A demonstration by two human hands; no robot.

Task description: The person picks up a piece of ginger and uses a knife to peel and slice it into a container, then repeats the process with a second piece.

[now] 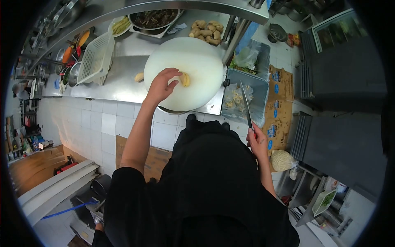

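Observation:
A peeled, pale yellow piece of ginger (185, 80) lies on the round white cutting board (193, 53). My left hand (163, 85) hovers over the board with its fingers apart and curved, fingertips right beside that piece. In my right hand (257, 142) is a knife (247, 103), gripped by its handle, its long blade pointing forward over the grey waste bin (246, 92) to the right of the counter. Another peeled ginger piece (139, 77) rests on the steel counter just left of the board. Unpeeled ginger (206, 31) is heaped behind the board.
A white plastic basket (95, 59) stands left on the counter (123, 88). At the back are a pan of dark food (154, 18) and a plate of green stalks (120, 26). A steel shelf (164, 9) overhangs them. Another person's hand (98, 226) shows at lower left.

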